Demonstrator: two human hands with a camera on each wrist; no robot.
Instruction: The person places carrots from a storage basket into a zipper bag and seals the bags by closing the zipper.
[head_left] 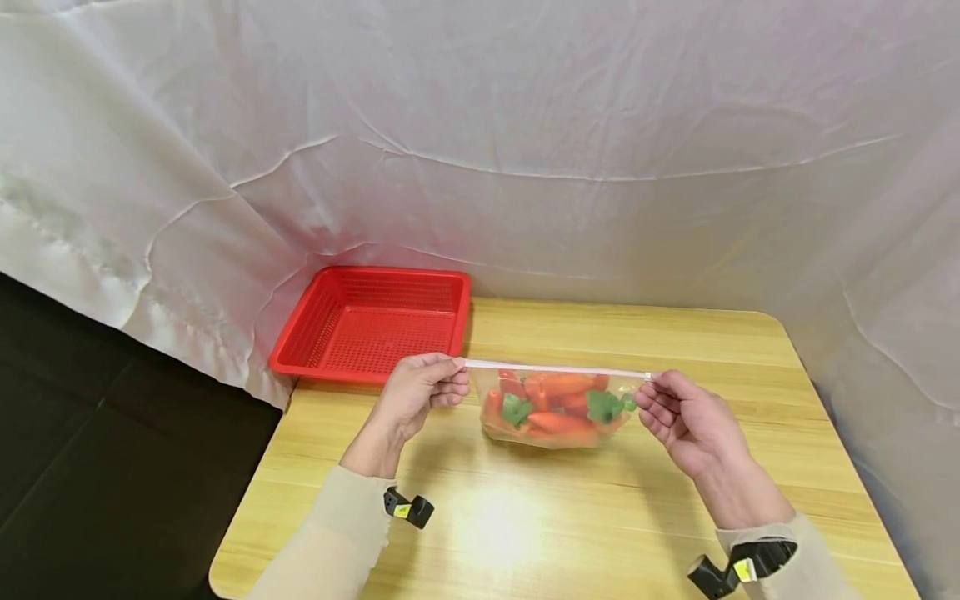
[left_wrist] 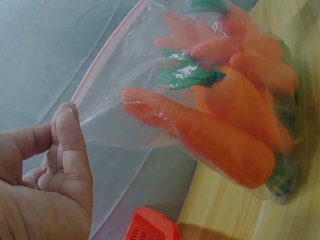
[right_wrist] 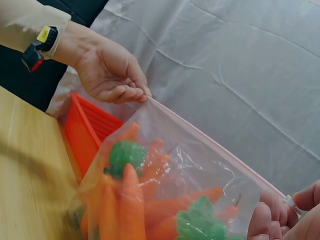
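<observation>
A clear zip bag [head_left: 551, 408] [left_wrist: 130, 95] [right_wrist: 200, 165] hangs just above the wooden table [head_left: 525, 517], stretched flat between both hands. It holds several orange toy carrots [head_left: 558, 385] [left_wrist: 210, 135] [right_wrist: 131, 205] with green tops. My left hand [head_left: 420, 392] [left_wrist: 55, 165] [right_wrist: 112, 75] pinches the left end of the pink zip strip [head_left: 555, 368]. My right hand [head_left: 678, 412] [right_wrist: 280, 215] pinches the right end, at the small white slider [head_left: 648, 376]. The strip runs taut and level between them.
A red perforated plastic basket [head_left: 371, 321] [left_wrist: 150, 230] [right_wrist: 85, 130] stands at the table's back left corner, behind my left hand. White sheeting [head_left: 525, 150] drapes the back and sides. Black wrist-camera mounts [head_left: 408, 508] sit on both sleeves.
</observation>
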